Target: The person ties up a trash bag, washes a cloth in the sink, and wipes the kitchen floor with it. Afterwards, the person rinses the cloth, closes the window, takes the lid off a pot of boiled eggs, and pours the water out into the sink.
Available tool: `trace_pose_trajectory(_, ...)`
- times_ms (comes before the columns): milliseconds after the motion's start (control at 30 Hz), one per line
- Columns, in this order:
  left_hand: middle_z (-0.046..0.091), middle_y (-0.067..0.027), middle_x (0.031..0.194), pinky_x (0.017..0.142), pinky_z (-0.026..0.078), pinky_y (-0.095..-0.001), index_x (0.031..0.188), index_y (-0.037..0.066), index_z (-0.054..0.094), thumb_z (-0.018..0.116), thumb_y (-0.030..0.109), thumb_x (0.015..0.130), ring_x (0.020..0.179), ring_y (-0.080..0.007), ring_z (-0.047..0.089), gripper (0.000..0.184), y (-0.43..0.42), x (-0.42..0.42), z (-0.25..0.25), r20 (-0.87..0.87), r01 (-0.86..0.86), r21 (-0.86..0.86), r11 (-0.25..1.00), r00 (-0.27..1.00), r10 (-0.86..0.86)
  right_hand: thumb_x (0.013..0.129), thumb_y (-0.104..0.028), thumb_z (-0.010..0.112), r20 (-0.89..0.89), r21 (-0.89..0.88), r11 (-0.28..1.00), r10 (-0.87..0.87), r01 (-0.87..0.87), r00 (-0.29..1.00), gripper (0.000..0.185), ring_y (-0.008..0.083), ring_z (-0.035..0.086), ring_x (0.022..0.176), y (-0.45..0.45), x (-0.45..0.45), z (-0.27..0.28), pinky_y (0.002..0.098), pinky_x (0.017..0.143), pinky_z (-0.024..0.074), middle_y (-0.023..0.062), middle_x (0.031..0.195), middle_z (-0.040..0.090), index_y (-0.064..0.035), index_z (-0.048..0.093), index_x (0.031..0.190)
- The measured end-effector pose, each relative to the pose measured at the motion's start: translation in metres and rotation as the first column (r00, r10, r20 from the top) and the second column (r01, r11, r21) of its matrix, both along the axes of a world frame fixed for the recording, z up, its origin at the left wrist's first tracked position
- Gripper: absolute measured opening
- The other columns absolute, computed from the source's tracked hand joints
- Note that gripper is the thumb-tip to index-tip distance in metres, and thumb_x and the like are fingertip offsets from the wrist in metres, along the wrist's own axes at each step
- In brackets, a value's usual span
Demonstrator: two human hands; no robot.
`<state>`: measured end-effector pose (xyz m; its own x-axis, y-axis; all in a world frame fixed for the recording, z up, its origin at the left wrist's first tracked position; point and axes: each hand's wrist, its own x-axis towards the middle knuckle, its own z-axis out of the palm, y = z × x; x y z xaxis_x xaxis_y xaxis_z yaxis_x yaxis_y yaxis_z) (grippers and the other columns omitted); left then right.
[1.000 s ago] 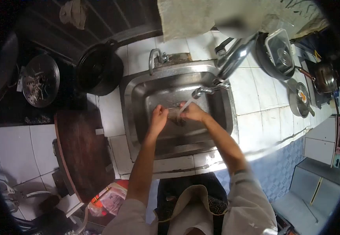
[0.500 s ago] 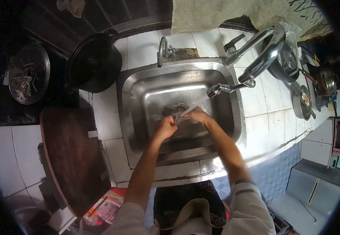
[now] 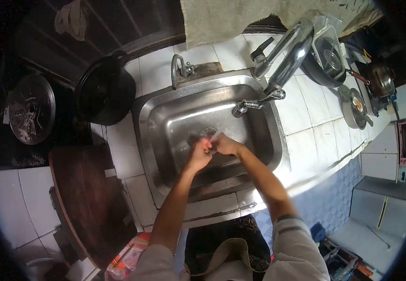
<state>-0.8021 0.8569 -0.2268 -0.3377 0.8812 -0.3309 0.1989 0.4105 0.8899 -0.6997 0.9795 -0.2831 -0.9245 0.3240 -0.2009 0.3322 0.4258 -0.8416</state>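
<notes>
Both hands are close together over the drain in the steel sink (image 3: 179, 110). My left hand (image 3: 199, 153) is closed, its fingers curled on a small, dark item that I cannot make out. My right hand (image 3: 226, 145) is closed too, its fingertips beside the left ones. A thin stream of water falls from the tap nozzle (image 3: 240, 109) onto the fingers. The chrome tap (image 3: 289, 58) rises behind the sink's right corner, and a smaller tap (image 3: 175, 70) stands at the back edge.
To the left are a black pot (image 3: 105, 91), a round metal lid (image 3: 31, 110) and a dark wooden board (image 3: 88, 201). On the right lie a black pan with a clear container (image 3: 327, 56), a small pan (image 3: 354, 110) and a glossy pot (image 3: 380, 79). A cloth (image 3: 226, 18) hangs behind.
The hands have come closer together. The item that showed between them a second ago is now mostly hidden by the fingers. The camera view has shifted and tilted a little.
</notes>
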Motion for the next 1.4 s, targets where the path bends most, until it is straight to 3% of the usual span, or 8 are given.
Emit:
trace_pose_trajectory(300,0.055,-0.0124,0.081,0.068,0.042,-0.033,0.093,0.002,0.045,0.058,0.003,0.068,0.079,-0.0235,0.055,0.028,0.014,-0.016,0.011,-0.302,0.085,0.109,0.99,0.952,-0.048,0.067,-0.007,0.058,0.057,-0.473,0.867,-0.146,0.155,0.988,0.011,0.0095,0.041,0.065,0.02,0.002,0.08,0.0275,0.058,0.0376,0.0011,0.069,0.046,-0.0051,0.048,0.071)
trace_pose_trajectory(500,0.057,-0.0153,0.096,0.075,0.041,-0.0422,0.093,0.009,0.056,0.051,0.018,0.074,0.092,-0.0333,0.052,0.021,0.017,-0.011,-0.018,-0.507,0.067,-0.395,0.916,0.816,-0.279,0.068,-0.014,0.061,-0.384,-0.121,0.958,-0.286,0.26,0.878,0.019,0.0242,0.058,0.073,0.005,0.014,0.041,0.0338,0.066,0.0442,0.0115,0.075,0.06,-0.0012,0.057,0.081)
trace_pose_trajectory(567,0.057,-0.0176,0.093,0.075,0.041,-0.0428,0.096,0.009,0.056,0.049,0.016,0.075,0.089,-0.0323,0.054,0.023,0.028,-0.006,0.006,-0.509,0.039,-0.387,0.921,0.825,-0.248,0.068,-0.015,0.061,0.217,0.209,0.955,-0.255,0.21,0.942,0.017,0.0308,0.057,0.077,0.011,0.023,0.074,0.0365,0.068,0.0442,0.0135,0.078,0.06,-0.0038,0.058,0.081)
trace_pose_trajectory(900,0.06,-0.0155,0.087,0.073,0.045,-0.0343,0.104,0.003,0.054,0.045,0.008,0.078,0.078,-0.0265,0.058,0.028,0.014,0.013,0.004,-0.029,-0.327,0.249,0.912,0.938,0.345,0.063,-0.008,0.061,0.013,0.247,0.883,-0.416,0.4,0.909,0.019,0.0282,0.056,0.067,-0.031,0.044,0.131,0.0362,0.063,0.0442,0.012,0.073,0.058,-0.0058,0.057,0.081)
trace_pose_trajectory(1067,0.057,-0.0101,0.086,0.069,0.047,-0.0428,0.098,0.008,0.052,0.047,0.025,0.082,0.079,-0.0276,0.056,0.024,0.011,0.007,-0.04,0.699,-0.536,-0.603,0.592,0.004,0.715,0.07,-0.018,0.059,0.125,-0.029,0.93,-0.359,0.365,0.925,0.019,0.0273,0.058,0.077,-0.067,0.009,0.075,0.0352,0.068,0.0439,0.0154,0.079,0.059,-0.0044,0.057,0.083)
trace_pose_trajectory(1233,0.056,-0.0097,0.092,0.073,0.046,-0.0416,0.094,0.005,0.052,0.047,0.028,0.081,0.082,-0.0261,0.055,0.027,0.012,-0.004,-0.052,0.698,-0.506,-0.609,0.611,0.023,0.715,0.073,-0.023,0.055,0.332,-0.263,0.695,-0.586,0.669,0.739,0.026,0.0312,0.056,0.082,-0.066,-0.015,0.047,0.0378,0.071,0.0434,0.021,0.083,0.058,-0.0004,0.055,0.086)
trace_pose_trajectory(1367,0.056,-0.0074,0.091,0.072,0.046,-0.0378,0.098,0.007,0.052,0.05,0.022,0.08,0.085,-0.0231,0.054,0.024,0.028,-0.004,-0.035,0.752,-0.474,-0.52,0.711,0.139,0.644,0.077,-0.028,0.049,0.174,0.322,0.437,-0.899,0.84,0.401,0.032,0.0329,0.055,0.068,-0.071,-0.05,0.005,0.0424,0.064,0.0435,0.0158,0.08,0.057,-0.0023,0.052,0.095)
trace_pose_trajectory(1400,0.056,-0.007,0.091,0.07,0.047,-0.0363,0.101,0.007,0.05,0.051,0.021,0.08,0.084,-0.0213,0.054,0.025,0.028,-0.005,-0.035,0.695,-0.476,-0.449,0.756,0.346,0.63,0.078,-0.029,0.047,0.359,-0.359,0.252,-0.852,0.899,0.382,0.029,0.0296,0.055,0.068,-0.066,-0.054,-0.004,0.0412,0.062,0.0437,0.0132,0.079,0.057,-0.0043,0.053,0.092)
